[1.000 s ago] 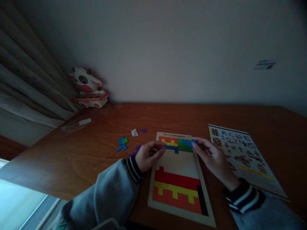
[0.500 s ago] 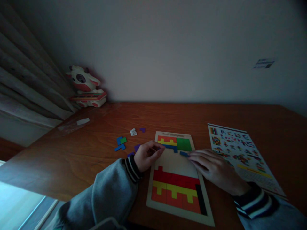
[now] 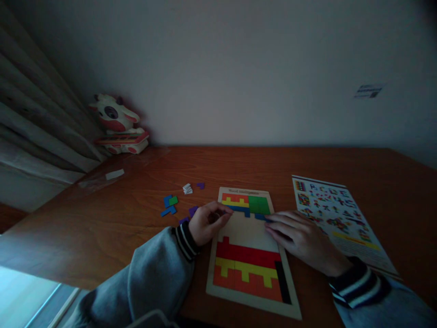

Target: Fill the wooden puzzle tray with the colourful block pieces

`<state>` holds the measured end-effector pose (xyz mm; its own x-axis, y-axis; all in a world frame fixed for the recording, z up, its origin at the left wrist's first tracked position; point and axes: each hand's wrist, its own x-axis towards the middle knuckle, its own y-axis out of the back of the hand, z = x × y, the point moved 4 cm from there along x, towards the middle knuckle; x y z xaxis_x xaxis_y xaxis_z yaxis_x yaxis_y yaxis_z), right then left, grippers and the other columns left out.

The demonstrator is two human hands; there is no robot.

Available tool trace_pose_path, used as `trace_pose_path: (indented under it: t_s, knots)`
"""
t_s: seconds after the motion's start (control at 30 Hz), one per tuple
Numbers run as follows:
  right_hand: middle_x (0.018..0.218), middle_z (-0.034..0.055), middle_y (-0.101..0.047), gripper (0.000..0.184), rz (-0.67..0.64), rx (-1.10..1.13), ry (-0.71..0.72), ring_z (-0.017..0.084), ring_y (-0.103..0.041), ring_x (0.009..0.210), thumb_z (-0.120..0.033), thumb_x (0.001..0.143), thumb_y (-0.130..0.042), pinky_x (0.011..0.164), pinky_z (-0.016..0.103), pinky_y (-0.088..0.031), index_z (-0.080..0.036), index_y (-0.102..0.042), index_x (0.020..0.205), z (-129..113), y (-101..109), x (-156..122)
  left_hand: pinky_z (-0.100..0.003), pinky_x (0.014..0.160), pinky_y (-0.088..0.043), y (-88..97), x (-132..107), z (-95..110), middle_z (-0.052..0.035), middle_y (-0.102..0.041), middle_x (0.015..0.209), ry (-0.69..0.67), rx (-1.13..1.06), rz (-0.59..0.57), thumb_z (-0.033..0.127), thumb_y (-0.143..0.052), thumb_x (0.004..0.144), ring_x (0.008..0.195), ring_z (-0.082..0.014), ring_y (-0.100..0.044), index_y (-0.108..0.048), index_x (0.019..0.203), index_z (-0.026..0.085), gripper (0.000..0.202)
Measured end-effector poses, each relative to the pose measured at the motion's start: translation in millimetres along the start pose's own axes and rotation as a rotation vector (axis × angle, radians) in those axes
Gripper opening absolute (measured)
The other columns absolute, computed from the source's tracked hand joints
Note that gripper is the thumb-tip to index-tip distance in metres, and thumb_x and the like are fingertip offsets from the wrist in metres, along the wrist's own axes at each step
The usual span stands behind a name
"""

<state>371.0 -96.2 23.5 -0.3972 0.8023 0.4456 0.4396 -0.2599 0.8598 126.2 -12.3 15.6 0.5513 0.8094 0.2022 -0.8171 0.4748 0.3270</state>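
Note:
A wooden puzzle board (image 3: 253, 306) lies on the table in front of me. Red, yellow and orange pieces fill its near end, and orange, yellow, blue and green pieces fill its far end. My left hand (image 3: 205, 223) rests at the board's left edge with its fingers curled; what is inside them is hidden. My right hand (image 3: 300, 238) lies flat over the board's right edge. Its stretched fingertips touch a small blue piece (image 3: 261, 217) just below the green block (image 3: 258, 204).
Loose blue and green pieces (image 3: 170, 204), purple pieces (image 3: 193, 210) and small white pieces (image 3: 186, 188) lie left of the board. A printed pattern sheet (image 3: 332, 218) lies at the right. A cow toy (image 3: 116, 123) stands in the far left corner by a curtain. A white slip (image 3: 114, 174) lies near it.
My right hand has come down from the board's far right corner with the blue piece. It now lies flat, with the piece set below the green block. My left hand has hardly moved.

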Motion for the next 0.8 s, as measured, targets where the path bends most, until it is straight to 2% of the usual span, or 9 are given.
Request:
trace_pose_path:
  t_s: [0.3, 0.47, 0.57, 0.7, 0.8]
  knots:
    - [0.105, 0.0043, -0.075, 0.02, -0.009, -0.152, 0.024, 0.024, -0.069, 0.089, -0.027, 0.093, -0.054, 0.08, 0.044, -0.056, -0.026, -0.073, 0.099, -2.7, -1.0, 0.3, -0.025, 0.068, -0.052, 1.5, -0.2, -0.9, -0.0092, -0.07, 0.092, -0.009, -0.005, 0.008, 0.04, -0.061, 0.09, 0.083, -0.0176, -0.065, -0.069, 0.099, 0.015, 0.028]
    - [0.105, 0.005, -0.074, 0.022, 0.053, -0.139, -0.013, 0.023, -0.07, 0.09, -0.029, 0.093, -0.052, 0.081, 0.042, -0.056, -0.025, -0.07, 0.106, -1.8, -2.4, 1.0, -0.025, 0.063, -0.051, 1.0, -0.5, 0.0, -0.0086, -0.069, 0.088, -0.011, 0.024, 0.022, 0.037, -0.059, 0.091, 0.074, -0.016, -0.065, -0.068, 0.101, 0.015, 0.026]
    - [0.106, 0.0051, -0.073, 0.022, 0.094, -0.128, -0.023, 0.023, -0.069, 0.091, -0.029, 0.093, -0.053, 0.082, 0.041, -0.055, -0.026, -0.069, 0.108, -1.0, -3.2, 0.9, -0.027, 0.064, -0.051, 8.2, 1.5, 3.9, -0.0081, -0.068, 0.087, -0.066, 0.217, 0.085, 0.03, -0.057, 0.091, 0.071, -0.016, -0.063, -0.068, 0.103, 0.016, 0.022]
    - [0.106, 0.005, -0.072, 0.022, 0.12, -0.098, -0.055, 0.022, -0.069, 0.092, -0.032, 0.093, -0.053, 0.082, 0.039, -0.055, -0.025, -0.067, 0.109, 1.6, -2.9, 1.5, -0.039, 0.09, -0.05, 32.2, 6.6, 11.3, -0.0096, -0.069, 0.102, -0.221, 0.582, 0.178, 0.019, -0.054, 0.088, 0.097, -0.0226, -0.063, -0.068, 0.104, 0.018, 0.021]
    - [0.105, 0.0055, -0.071, 0.023, 0.15, -0.104, -0.065, 0.022, -0.069, 0.091, -0.034, 0.094, -0.053, 0.084, 0.04, -0.054, -0.024, -0.067, 0.109, 5.0, -2.6, 0.8, -0.045, 0.101, -0.045, 59.2, 11.0, 6.6, -0.0092, -0.067, 0.115, -0.23, 0.801, 0.215, 0.019, -0.054, 0.088, 0.107, -0.0252, -0.061, -0.067, 0.109, 0.02, 0.024]
